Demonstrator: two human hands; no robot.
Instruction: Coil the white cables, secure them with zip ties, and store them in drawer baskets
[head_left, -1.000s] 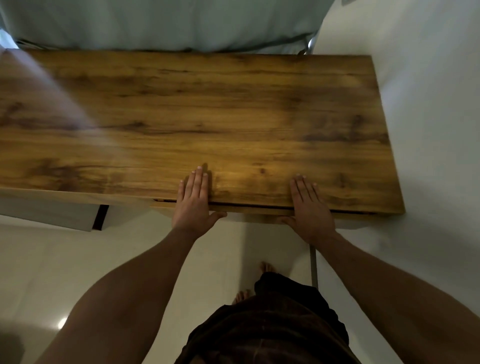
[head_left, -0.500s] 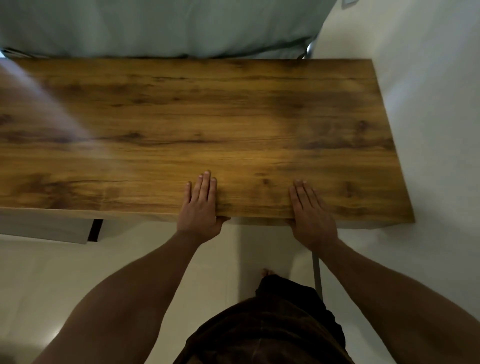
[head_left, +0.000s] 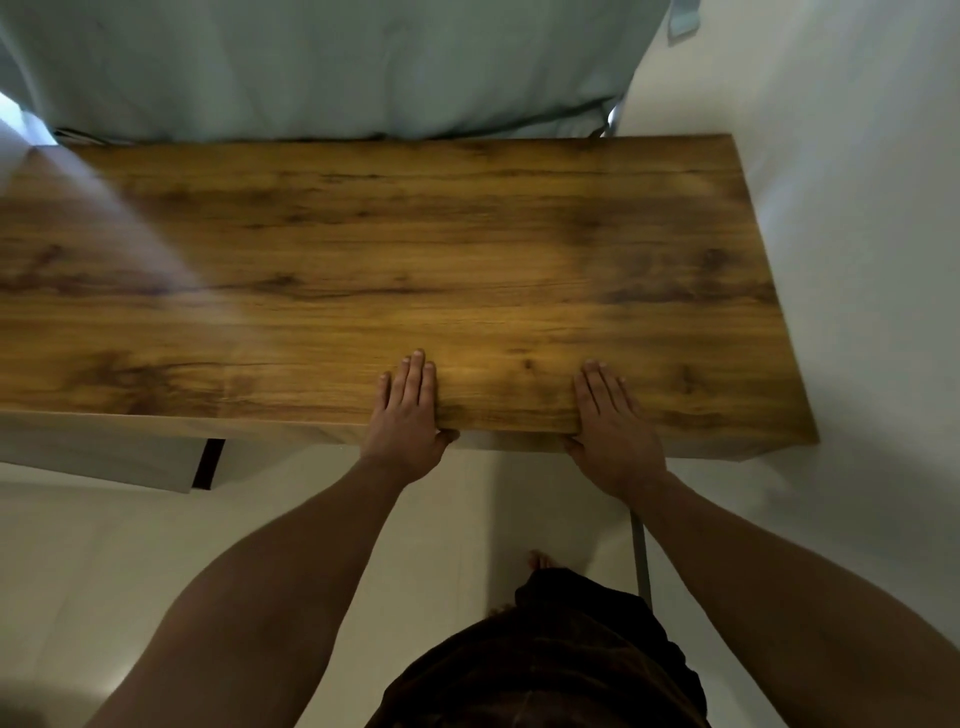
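White cables are not showing anywhere; probably they are lying in a drawer hidden under the wooden desk top (head_left: 467, 249). The left hand (head_left: 408, 415) and the right hand (head_left: 613, 421) are resting apart on its near edge, low in the centre of the frame, fingers straight and flat, thumbs tucking under, holding nothing. A dark gap that was showing under this edge one second ago is gone now, so the drawer seems to be closing and the storing step is finishing.
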